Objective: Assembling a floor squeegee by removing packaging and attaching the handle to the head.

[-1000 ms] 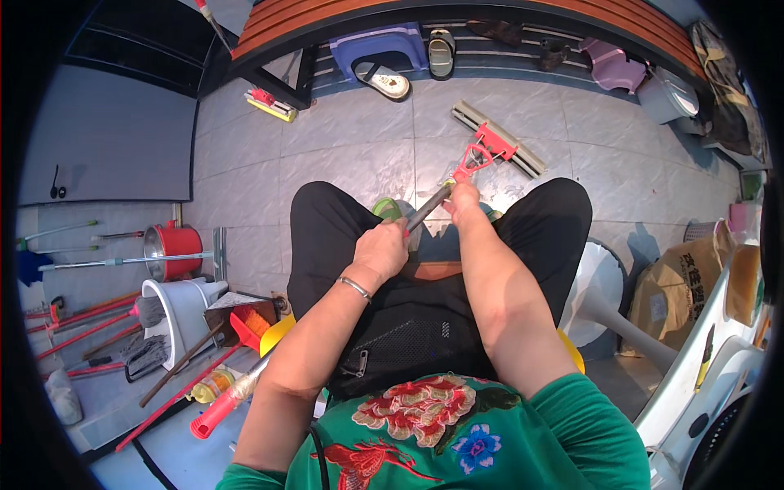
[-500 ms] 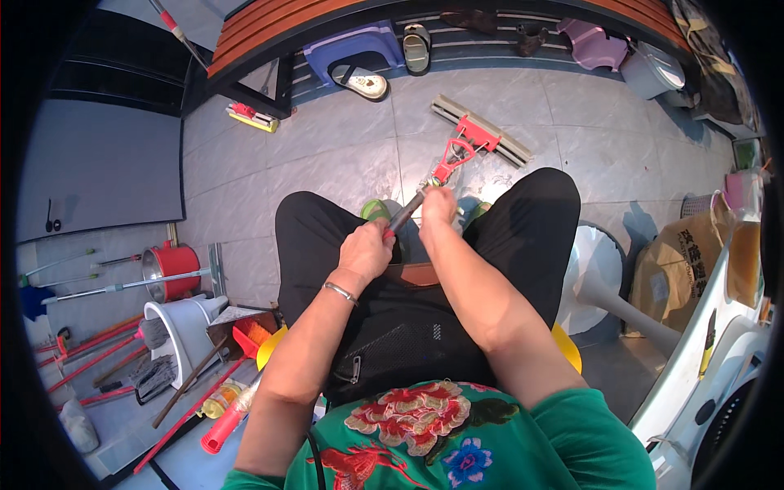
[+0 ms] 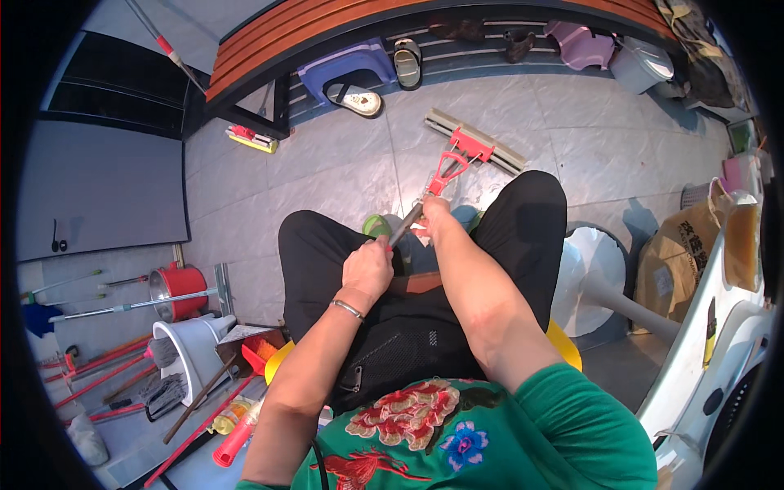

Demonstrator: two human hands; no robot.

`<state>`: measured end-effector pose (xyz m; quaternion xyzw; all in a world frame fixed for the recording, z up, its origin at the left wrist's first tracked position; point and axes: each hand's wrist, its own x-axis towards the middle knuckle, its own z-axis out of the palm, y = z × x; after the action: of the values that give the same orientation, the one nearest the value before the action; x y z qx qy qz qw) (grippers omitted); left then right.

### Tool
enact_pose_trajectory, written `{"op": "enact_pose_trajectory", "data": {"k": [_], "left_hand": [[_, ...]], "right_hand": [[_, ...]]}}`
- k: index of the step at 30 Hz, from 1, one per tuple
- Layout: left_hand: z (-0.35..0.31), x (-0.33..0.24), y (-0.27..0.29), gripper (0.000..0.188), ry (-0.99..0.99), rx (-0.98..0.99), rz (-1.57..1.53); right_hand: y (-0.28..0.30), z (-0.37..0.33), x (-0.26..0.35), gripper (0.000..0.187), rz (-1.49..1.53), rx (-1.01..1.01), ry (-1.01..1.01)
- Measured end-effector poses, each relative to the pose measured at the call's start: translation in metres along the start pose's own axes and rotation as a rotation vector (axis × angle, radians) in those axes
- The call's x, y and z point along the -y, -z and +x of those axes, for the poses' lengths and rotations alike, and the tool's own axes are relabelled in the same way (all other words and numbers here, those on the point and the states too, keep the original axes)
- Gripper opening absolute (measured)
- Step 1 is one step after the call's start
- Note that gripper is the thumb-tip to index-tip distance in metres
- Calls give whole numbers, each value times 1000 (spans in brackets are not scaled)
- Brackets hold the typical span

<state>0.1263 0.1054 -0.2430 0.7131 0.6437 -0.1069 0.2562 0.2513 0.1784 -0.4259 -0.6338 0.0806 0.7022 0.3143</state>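
A sponge mop (image 3: 469,145) with a red bracket and lever lies with its wide grey head on the tiles ahead of my knees. Its dark pole slants back toward my lap. My left hand (image 3: 368,267), with a metal bracelet at the wrist, is closed round the near end of the pole. Farther up, just below the red lever, my right hand (image 3: 435,214) grips the same pole. A small white and red piece (image 3: 420,233) shows beneath the right hand; I cannot make out what it is.
A slatted bench (image 3: 327,33) stands ahead, with a purple stool (image 3: 347,64) and slippers (image 3: 407,64) below. Left are a red pot (image 3: 189,292), a white bucket (image 3: 189,359) and several long handles. A white pedestal (image 3: 584,278) and a brown paper bag (image 3: 674,257) stand right.
The view has shifted slightly. Both hands keep hold of the mop pole, and the white and red piece under the right hand shows more now.
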Motion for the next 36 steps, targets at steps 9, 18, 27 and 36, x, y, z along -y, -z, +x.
{"op": "enact_pose_trajectory", "data": {"k": [9,18,27,36], "left_hand": [[16,20,-1,22,35,63,-194],[-7,16,21,36,-10,135,35],[-19,17,39,32,-39,178,-184],[-85,27,71,42,4,-46,-186]], "right_hand": [[-4,-54,-3,38,-116,45,-27],[-3,-43,-1,19,114,216,-8],[-21,-37,-2,12,385,51,60],[-17,-25,10,7,390,154,127]]}}
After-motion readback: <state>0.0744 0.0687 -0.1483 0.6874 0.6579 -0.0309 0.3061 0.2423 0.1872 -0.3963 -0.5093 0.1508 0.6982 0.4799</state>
